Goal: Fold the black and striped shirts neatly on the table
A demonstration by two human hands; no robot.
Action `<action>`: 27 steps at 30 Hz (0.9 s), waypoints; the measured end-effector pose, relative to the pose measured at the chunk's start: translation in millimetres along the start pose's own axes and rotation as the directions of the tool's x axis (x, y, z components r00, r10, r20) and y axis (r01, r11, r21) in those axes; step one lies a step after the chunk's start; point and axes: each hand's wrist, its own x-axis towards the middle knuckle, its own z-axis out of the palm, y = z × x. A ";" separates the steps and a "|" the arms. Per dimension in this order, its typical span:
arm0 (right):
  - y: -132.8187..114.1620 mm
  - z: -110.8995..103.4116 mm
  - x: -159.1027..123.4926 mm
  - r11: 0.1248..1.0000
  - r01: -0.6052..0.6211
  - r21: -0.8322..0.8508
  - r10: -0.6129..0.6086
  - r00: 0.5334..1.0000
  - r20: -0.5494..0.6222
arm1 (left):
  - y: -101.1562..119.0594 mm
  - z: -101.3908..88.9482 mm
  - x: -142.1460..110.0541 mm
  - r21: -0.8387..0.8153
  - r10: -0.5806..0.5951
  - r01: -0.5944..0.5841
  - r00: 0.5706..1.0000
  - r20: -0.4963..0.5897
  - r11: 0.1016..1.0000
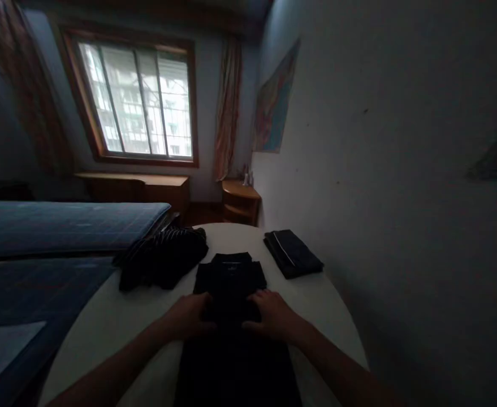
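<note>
A black collared shirt [231,271] lies lengthwise on a round white table [116,328], its sides folded in and its collar pointing away from me. My left hand [191,319] rests on the shirt's left side near the middle, fingers curled down onto the cloth. My right hand [271,316] presses on the right side, fingers spread over the fabric. Both hands touch the shirt at about the same height. The room is dim, so whether the fingers pinch the cloth is unclear.
A crumpled dark striped garment [163,257] lies at the table's far left. A folded dark garment [293,253] sits at the far right. A blue bed [61,226] is on the left, a wall close on the right, and a window [140,102] and wooden furniture beyond.
</note>
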 end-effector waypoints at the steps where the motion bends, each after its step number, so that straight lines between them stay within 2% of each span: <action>1: 1.1 -1.6 2.1 1.000 -0.015 0.004 0.015 1.000 0.014 | 0.7 -2.8 0.9 -0.007 -0.010 0.010 0.999 0.035 1.000; 6: 5.1 -7.6 10.2 0.998 -0.056 0.042 0.050 0.991 0.125 | 5.0 -14.4 -0.4 -0.038 -0.034 0.040 0.990 0.138 0.998; 12: 11.7 -13.6 12.9 0.990 -0.018 0.137 -0.014 0.972 0.233 | 8.0 -16.7 5.8 -0.068 -0.034 0.043 0.992 0.124 0.997; 17: 13.2 -21.8 9.7 0.988 -0.001 0.157 -0.043 0.960 0.276 | 5.1 -14.8 11.0 -0.212 0.039 -0.002 0.984 0.175 0.977; 22: 14.1 -28.4 1.3 0.993 0.049 0.110 -0.079 0.956 0.284 | 6.1 -14.6 4.6 -0.244 0.138 -0.094 0.975 0.172 0.965; 27: 16.5 -47.8 -4.1 0.968 0.119 0.220 -0.177 0.948 0.265 | 6.1 -30.7 -0.3 -0.332 0.250 -0.192 0.958 0.139 0.924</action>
